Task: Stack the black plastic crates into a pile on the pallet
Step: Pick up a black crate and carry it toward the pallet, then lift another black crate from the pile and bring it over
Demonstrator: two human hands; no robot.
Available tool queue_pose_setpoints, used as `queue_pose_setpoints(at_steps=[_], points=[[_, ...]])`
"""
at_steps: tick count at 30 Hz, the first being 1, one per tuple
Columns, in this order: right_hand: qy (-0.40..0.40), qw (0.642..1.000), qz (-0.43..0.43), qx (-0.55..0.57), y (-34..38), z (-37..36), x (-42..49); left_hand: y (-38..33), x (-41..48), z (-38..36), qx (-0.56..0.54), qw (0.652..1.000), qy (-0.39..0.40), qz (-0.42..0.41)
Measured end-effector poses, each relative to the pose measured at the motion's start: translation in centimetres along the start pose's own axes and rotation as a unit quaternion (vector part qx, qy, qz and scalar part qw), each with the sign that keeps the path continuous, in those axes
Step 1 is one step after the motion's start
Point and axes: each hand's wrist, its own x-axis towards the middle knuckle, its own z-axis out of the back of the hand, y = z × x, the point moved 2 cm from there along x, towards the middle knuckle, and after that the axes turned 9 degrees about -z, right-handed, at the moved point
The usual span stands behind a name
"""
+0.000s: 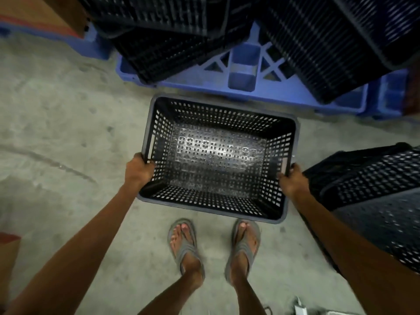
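I hold an empty black perforated crate (218, 155) upright in front of me, above the concrete floor and my feet. My left hand (139, 169) grips its left rim near the handle slot, and my right hand (291, 180) grips its right rim. Just beyond it lies the blue plastic pallet (243, 71). Several black crates (163, 42) lie tilted in a loose heap on the pallet's left and back, and more black crates (322, 48) lean across its right side.
A stack of black crates (372, 192) stands close by my right arm. A brown cardboard box (38, 14) rests on another blue pallet at the far left. A cardboard corner (9, 248) pokes in at the lower left. Bare concrete floor (56, 133) spreads to the left.
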Motion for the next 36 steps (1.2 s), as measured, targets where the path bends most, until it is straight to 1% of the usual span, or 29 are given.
queue_pose_setpoints(at_steps=[1,4,7,9,13,16,20,23,27,30,31,33,34,35,36], points=[[0.01,1.0,0.012,-0.019,0.2,0.9,-2.0,-1.4,-1.8,0.8,-0.006,1.0,0.004,-0.008],[0.047,0.998,0.039,-0.031,1.3,3.9,-8.4,-6.3,-7.2,3.2,-0.006,0.996,0.031,-0.087],[0.068,0.995,0.069,-0.02,3.1,7.8,-14.2,-12.3,-12.3,5.5,0.021,0.982,0.1,-0.159],[0.06,0.995,0.077,0.012,4.8,12.1,-17.6,-17.3,-15.3,7.8,0.022,0.968,0.131,-0.212],[0.035,0.994,0.091,0.049,7.9,19.8,-20.4,-26.8,-18.2,11.1,0.045,0.938,0.143,-0.312],[0.016,0.993,0.096,0.068,9.7,25.1,-19.5,-33.8,-17.8,12.5,0.052,0.929,0.123,-0.346],[-0.007,0.992,0.088,0.085,10.7,30.3,-15.0,-42.5,-14.9,12.7,0.059,0.927,0.057,-0.365],[-0.009,0.991,0.068,0.119,10.8,32.6,-9.4,-48.1,-11.8,11.0,0.042,0.928,0.06,-0.366],[-0.048,0.985,0.014,0.162,10.8,34.3,-0.2,-54.6,-6.7,6.6,0.014,0.942,0.049,-0.331],[-0.06,0.979,-0.03,0.193,11.2,34.4,8.7,-58.7,-1.8,0.7,-0.024,0.962,0.024,-0.272],[-0.061,0.976,-0.045,0.203,10.8,33.7,12.3,-59.7,0.2,-2.6,-0.034,0.967,0.023,-0.251],[-0.053,0.97,-0.071,0.227,11.0,33.0,16.0,-60.7,2.3,-6.3,-0.036,0.976,0.027,-0.212],[-0.041,0.967,-0.074,0.24,11.0,32.0,18.0,-60.8,3.0,-8.6,-0.038,0.978,0.029,-0.203],[-0.026,0.965,-0.068,0.252,10.9,30.9,19.7,-60.7,3.5,-10.7,-0.021,0.977,0.014,-0.211],[-0.007,0.964,-0.054,0.259,11.0,29.9,20.9,-60.5,3.6,-12.5,0.021,0.972,-0.011,-0.233]])
